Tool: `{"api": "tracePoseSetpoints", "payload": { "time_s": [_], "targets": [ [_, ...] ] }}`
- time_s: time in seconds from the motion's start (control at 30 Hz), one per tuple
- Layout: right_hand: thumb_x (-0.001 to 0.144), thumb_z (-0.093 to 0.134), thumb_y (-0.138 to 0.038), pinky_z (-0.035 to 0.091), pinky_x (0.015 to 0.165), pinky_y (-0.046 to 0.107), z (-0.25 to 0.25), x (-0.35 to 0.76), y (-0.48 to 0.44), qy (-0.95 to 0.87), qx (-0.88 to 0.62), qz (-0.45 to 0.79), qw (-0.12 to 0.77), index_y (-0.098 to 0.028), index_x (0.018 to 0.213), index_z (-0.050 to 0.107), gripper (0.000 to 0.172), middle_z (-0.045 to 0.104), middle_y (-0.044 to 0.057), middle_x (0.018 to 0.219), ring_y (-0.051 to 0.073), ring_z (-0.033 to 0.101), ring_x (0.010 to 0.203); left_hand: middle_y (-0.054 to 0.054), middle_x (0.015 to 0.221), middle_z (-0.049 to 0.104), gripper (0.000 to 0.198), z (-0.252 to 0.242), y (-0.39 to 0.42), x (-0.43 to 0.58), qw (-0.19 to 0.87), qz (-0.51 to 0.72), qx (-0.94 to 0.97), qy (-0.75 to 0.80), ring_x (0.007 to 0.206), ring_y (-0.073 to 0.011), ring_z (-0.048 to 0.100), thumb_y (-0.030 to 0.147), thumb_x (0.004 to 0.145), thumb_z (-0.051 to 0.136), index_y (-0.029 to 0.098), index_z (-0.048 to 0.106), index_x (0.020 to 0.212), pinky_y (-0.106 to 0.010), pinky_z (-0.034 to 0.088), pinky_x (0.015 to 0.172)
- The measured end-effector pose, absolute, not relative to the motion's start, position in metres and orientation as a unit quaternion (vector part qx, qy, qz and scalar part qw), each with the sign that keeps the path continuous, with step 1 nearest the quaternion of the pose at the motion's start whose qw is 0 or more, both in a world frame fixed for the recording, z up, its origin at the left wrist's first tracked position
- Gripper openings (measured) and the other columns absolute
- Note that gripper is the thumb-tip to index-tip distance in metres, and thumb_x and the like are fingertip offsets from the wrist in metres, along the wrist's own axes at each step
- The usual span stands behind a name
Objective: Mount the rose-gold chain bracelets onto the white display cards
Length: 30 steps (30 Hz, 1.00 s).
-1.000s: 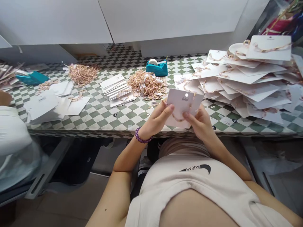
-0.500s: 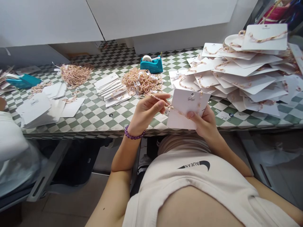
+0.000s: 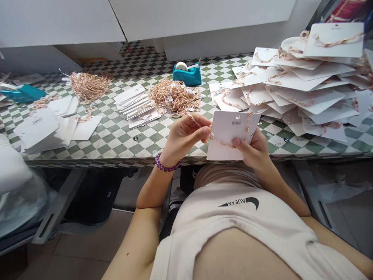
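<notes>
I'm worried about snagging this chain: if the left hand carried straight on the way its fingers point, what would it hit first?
Probably the white display card: the left hand's fingertips point right at its left edge, almost touching it, though depth is hard to judge. The right hand holds that card.

1. The left hand [image 3: 186, 136] has moved off the white card [image 3: 230, 134] and now pinches the gold chain [image 3: 223, 143] just beyond the card's left edge.
2. The chain now crosses the card's lower part and climbs its right side.
3. The card now sits squarer, less tilted than before.
</notes>
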State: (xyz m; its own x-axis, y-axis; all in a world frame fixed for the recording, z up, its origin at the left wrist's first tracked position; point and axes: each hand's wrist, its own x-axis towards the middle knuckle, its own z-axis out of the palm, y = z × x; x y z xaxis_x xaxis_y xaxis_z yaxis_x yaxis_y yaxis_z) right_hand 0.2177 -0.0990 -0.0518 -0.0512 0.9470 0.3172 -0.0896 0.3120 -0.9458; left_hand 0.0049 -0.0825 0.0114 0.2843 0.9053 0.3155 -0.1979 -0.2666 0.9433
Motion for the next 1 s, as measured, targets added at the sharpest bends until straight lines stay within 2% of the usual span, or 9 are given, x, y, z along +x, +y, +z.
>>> {"api": "tracePoseSetpoints", "payload": {
  "time_s": [0.17,0.3,0.4,0.53,0.67,0.77,0.9,1.0],
  "targets": [
    [0.079,0.080,-0.055,0.062,0.070,0.034,-0.048,0.217,-0.100,-0.583,-0.361,0.452,0.570,-0.025,0.108,0.063,0.044,0.073,0.005,0.099,0.021,0.071,0.086,0.003,0.073,0.066,0.036,0.009,-0.084,0.009,0.483,0.563,0.598,0.305,0.058,-0.0071,0.063,0.050,0.078,0.085,0.019,0.068,0.083,-0.020,0.057,0.054],
    [0.077,0.083,-0.054,0.059,0.063,0.031,-0.047,0.218,-0.101,-0.582,-0.359,0.447,0.577,-0.025,0.102,0.065,0.042,0.071,0.003,0.090,0.019,0.068,0.077,0.003,0.075,0.064,0.032,0.007,-0.082,0.010,0.453,0.590,0.611,0.270,0.059,-0.0065,0.063,0.048,0.078,0.086,0.022,0.068,0.082,-0.020,0.056,0.054],
    [0.074,0.084,-0.056,0.055,0.058,0.030,-0.049,0.220,-0.101,-0.581,-0.375,0.439,0.574,-0.025,0.097,0.065,0.044,0.069,0.002,0.083,0.018,0.064,0.070,0.002,0.076,0.061,0.034,0.007,-0.081,0.011,0.434,0.588,0.629,0.265,0.059,-0.0065,0.060,0.051,0.077,0.086,0.023,0.068,0.083,-0.020,0.054,0.051],
    [0.075,0.083,-0.057,0.056,0.059,0.029,-0.052,0.221,-0.101,-0.571,-0.370,0.439,0.586,-0.025,0.097,0.065,0.042,0.070,0.002,0.085,0.017,0.065,0.072,0.001,0.079,0.057,0.039,0.008,-0.082,0.011,0.443,0.572,0.627,0.288,0.060,-0.0075,0.056,0.055,0.073,0.087,0.023,0.068,0.084,-0.020,0.052,0.048],
    [0.076,0.083,-0.052,0.057,0.062,0.027,-0.052,0.220,-0.101,-0.569,-0.356,0.440,0.597,-0.026,0.100,0.066,0.039,0.071,0.002,0.088,0.017,0.066,0.075,0.001,0.080,0.056,0.027,0.007,-0.081,0.012,0.464,0.584,0.618,0.248,0.063,-0.0066,0.055,0.042,0.078,0.087,0.024,0.070,0.086,-0.017,0.054,0.051],
    [0.075,0.084,-0.054,0.056,0.058,0.027,-0.050,0.219,-0.100,-0.575,-0.347,0.427,0.606,-0.024,0.098,0.067,0.041,0.070,0.001,0.085,0.016,0.065,0.071,0.002,0.080,0.055,0.017,0.005,-0.077,0.012,0.463,0.594,0.627,0.198,0.062,-0.0048,0.055,0.032,0.081,0.085,0.025,0.072,0.089,-0.014,0.053,0.051],
    [0.074,0.085,-0.052,0.054,0.055,0.024,-0.046,0.218,-0.099,-0.572,-0.318,0.427,0.624,-0.023,0.091,0.067,0.038,0.068,0.000,0.078,0.014,0.062,0.066,0.003,0.080,0.055,0.012,-0.001,-0.070,0.014,0.471,0.588,0.643,0.136,0.061,-0.0031,0.057,0.026,0.084,0.082,0.025,0.072,0.091,-0.010,0.052,0.049],
    [0.071,0.087,-0.052,0.057,0.057,0.026,-0.041,0.217,-0.099,-0.549,-0.328,0.449,0.624,-0.024,0.091,0.067,0.040,0.069,0.000,0.080,0.014,0.063,0.066,0.004,0.081,0.056,0.010,-0.005,-0.067,0.019,0.527,0.579,0.613,0.113,0.059,-0.0015,0.057,0.025,0.086,0.081,0.025,0.071,0.089,-0.009,0.053,0.050]
  ]
}}
